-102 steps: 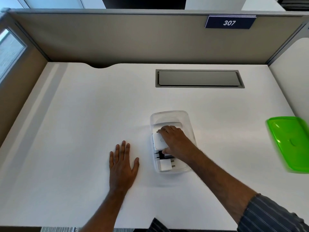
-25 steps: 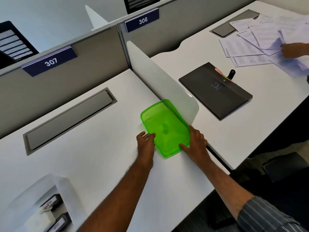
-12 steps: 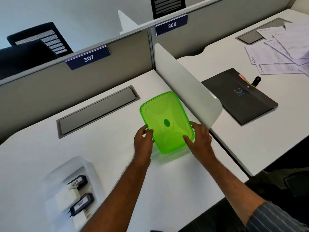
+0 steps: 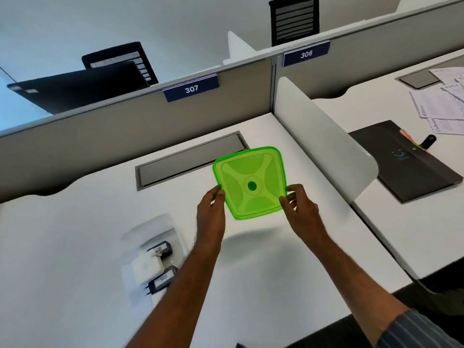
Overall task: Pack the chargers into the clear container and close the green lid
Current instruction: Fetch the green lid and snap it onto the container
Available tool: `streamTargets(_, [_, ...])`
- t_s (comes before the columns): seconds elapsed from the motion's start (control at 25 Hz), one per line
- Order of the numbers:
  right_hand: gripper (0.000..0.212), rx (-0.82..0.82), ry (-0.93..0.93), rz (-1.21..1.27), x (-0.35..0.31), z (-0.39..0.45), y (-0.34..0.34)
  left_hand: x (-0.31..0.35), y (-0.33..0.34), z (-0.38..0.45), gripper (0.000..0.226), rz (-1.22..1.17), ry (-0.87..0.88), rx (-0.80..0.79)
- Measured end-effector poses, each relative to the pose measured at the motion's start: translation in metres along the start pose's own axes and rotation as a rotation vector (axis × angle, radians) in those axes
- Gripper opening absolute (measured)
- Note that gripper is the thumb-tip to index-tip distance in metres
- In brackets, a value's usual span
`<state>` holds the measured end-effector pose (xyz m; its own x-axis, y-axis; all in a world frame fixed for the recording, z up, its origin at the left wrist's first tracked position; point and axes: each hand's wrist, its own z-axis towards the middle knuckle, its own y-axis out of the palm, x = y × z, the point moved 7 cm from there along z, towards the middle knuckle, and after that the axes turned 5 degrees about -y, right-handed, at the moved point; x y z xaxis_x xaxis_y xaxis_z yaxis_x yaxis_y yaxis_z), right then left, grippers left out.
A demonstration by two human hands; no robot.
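The translucent green lid (image 4: 249, 183) hangs in the air above the white desk, tilted toward me. My left hand (image 4: 210, 212) grips its left edge and my right hand (image 4: 298, 205) grips its right edge. The clear container (image 4: 153, 228) stands on the desk to the lower left, open at the top. Inside it lie a white charger (image 4: 147, 267) and two black chargers (image 4: 160, 248) (image 4: 163, 280) with white labels. My left forearm crosses just right of the container.
A grey cable hatch (image 4: 188, 159) is set into the desk behind the lid. A white divider panel (image 4: 324, 139) borders the desk on the right. Beyond it lie a dark folder (image 4: 406, 159) and papers (image 4: 444, 109). Grey partitions with signs 307 and 306 stand at the back.
Both hands have lifted the green lid off the desk beside the divider and carried it leftward, tilting it up. The view has swung left, so the container shows more fully.
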<state>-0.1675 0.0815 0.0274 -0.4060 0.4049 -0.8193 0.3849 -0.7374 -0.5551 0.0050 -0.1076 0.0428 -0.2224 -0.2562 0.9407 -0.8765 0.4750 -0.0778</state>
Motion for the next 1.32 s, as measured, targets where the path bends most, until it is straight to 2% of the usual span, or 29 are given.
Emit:
streamTargets(0.08, [0.017, -0.016, 0.008, 0.037, -0.011, -0.003, 0.011, 0.002, -0.016, -0.004, 0.030, -0.079, -0.008, 0.000])
streamTargets(0.2, [0.010, -0.059, 0.058, 0.214, -0.031, -0.010, 0.033, 0.002, -0.053, -0.007, 0.042, -0.197, -0.053, 0.010])
streamTargets(0.4, [0.034, -0.066, 0.124, 0.486, -0.072, -0.025, 0.066, -0.018, -0.113, -0.007, 0.056, -0.346, -0.133, 0.027])
streamTargets(0.48, [0.037, -0.111, 0.172, 0.561, -0.083, -0.030, 0.081, -0.025, -0.130, -0.007, 0.050, -0.359, -0.146, 0.037])
streamTargets(0.56, [0.036, -0.169, 0.195, 0.603, -0.095, -0.038, 0.098, -0.028, -0.154, -0.009, 0.032, -0.363, -0.122, 0.070])
streamTargets(0.64, [0.024, -0.218, 0.210, 0.637, -0.103, -0.049, 0.115, -0.030, -0.181, -0.016, 0.013, -0.251, -0.072, 0.103])
streamTargets(0.72, [0.019, -0.273, 0.190, 0.615, -0.110, -0.062, 0.131, -0.034, -0.208, -0.025, 0.006, -0.090, -0.020, 0.149])
streamTargets(0.88, [0.040, -0.383, 0.103, 0.527, -0.124, -0.087, 0.165, -0.043, -0.249, -0.038, 0.020, 0.040, 0.026, 0.210])
streamTargets(1.04, [0.048, -0.446, 0.049, 0.404, -0.136, -0.109, 0.192, -0.059, -0.281, -0.045, 0.026, 0.089, 0.022, 0.222])
streamTargets(1.32, [0.049, -0.524, -0.114, 0.078, -0.147, -0.131, 0.217, -0.082, -0.315, -0.041, 0.025, 0.089, -0.048, 0.289])
